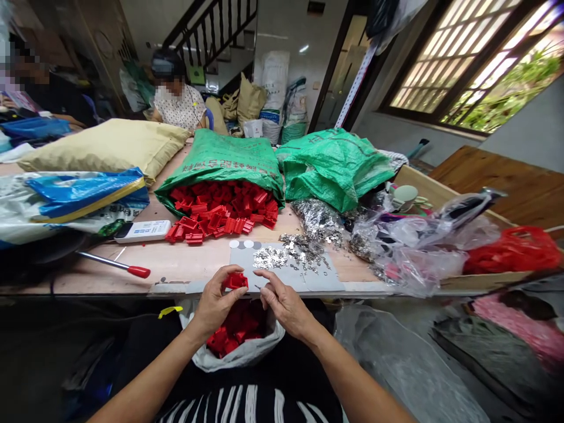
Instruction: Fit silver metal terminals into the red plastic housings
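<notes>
My left hand (219, 298) grips a small red plastic part (237, 281) between thumb and fingers, above the table's front edge. Close beside it on the right, my right hand (282, 299) pinches a tiny metal piece (258, 287), too small to make out fully. Under both hands, a white sack (268, 348) on my lap holds more red parts (238, 329). Small shiny metal pieces (269, 257) lie spread on a grey sheet (240, 261) just beyond my hands. Farther back, many red parts (224, 211) spill from the mouth of a green woven sack (233, 153).
At left, a lever with a red grip (138, 271) juts over the table near a white box (143, 231). A second green sack (335, 164) and clear plastic bags (414, 247) crowd the right. Two people sit across the table, one in a dotted top (183, 108).
</notes>
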### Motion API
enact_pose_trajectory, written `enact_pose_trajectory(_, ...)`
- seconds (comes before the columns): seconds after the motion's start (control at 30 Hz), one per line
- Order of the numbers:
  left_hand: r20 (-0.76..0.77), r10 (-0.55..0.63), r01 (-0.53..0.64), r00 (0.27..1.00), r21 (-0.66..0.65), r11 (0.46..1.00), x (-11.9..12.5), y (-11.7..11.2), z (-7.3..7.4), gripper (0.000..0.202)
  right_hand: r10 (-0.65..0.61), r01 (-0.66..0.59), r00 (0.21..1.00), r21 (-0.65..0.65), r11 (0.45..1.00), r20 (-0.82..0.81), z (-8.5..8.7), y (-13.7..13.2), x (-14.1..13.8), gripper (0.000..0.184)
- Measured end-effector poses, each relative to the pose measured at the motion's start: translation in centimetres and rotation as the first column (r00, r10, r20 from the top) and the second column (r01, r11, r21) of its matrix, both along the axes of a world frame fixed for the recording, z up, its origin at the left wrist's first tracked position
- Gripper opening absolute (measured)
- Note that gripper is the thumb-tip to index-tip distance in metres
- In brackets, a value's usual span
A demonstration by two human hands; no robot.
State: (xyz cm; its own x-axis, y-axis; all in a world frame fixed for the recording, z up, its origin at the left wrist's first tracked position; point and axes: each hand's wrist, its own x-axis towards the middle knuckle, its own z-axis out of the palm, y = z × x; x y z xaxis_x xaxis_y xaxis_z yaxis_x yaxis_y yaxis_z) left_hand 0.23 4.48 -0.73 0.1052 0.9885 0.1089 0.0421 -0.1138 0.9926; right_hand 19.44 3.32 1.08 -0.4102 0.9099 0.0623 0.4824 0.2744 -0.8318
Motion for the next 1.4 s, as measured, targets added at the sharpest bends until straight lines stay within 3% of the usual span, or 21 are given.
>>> enact_pose_trajectory(0.07,0.273,-0.027,0.082,0.962,-0.193,0.978,0.1,-0.4,0.7,0.018,0.026,-0.026,0.999,-0.018,0.999,-0.023,0.5,-0.1,-0.3,0.041)
enact_pose_trajectory(0.17,0.605,0.015,0.259,0.796,-0.364,0.895,0.2,-1.0,1.3,0.016,0.061,-0.062,0.998,-0.027,0.998,-0.021,1.1,-0.2,-0.8,0.044)
enact_pose_trajectory(0.27,0.747,0.143,0.349,0.65,-0.46,0.816,0.3,-1.3,1.4,0.006,0.078,-0.078,0.997,-0.002,0.997,-0.003,1.6,-0.3,-1.2,0.04)
enact_pose_trajectory(0.37,0.772,0.266,0.367,0.578,-0.536,0.76,0.5,-1.4,1.5,0.009,0.088,-0.088,0.996,0.032,0.996,0.018,1.9,-0.4,-1.4,0.037)
enact_pose_trajectory(0.67,0.79,0.333,0.417,0.515,-0.571,0.707,1.2,-1.8,1.8,0.025,0.032,-0.028,0.999,0.134,0.991,-0.027,1.9,0.2,-1.3,0.031)
enact_pose_trajectory(0.9,0.791,0.367,0.424,0.49,-0.584,0.692,1.1,-1.7,2.0,0.029,0.035,-0.075,0.972,0.166,0.983,0.231,2.5,-0.2,-1.3,0.034)
enact_pose_trajectory(1.2,0.803,0.368,0.424,0.469,-0.571,0.703,1.0,-1.7,2.0,0.028,0.018,-0.073,0.962,0.194,0.978,0.272,2.6,-0.1,-1.7,0.033)
enact_pose_trajectory(1.3,0.813,0.366,0.425,0.453,-0.558,0.713,0.9,-1.7,1.8,0.027,-0.015,-0.026,0.98,0.2,0.98,0.2,2.3,-0.1,-2.0,0.031)
enact_pose_trajectory(1.4,0.809,0.355,0.433,0.469,-0.561,0.706,1.0,-1.9,1.4,0.026,0.004,-0.002,1.0,0.105,0.995,-0.02,1.8,0.2,-2.3,0.031)
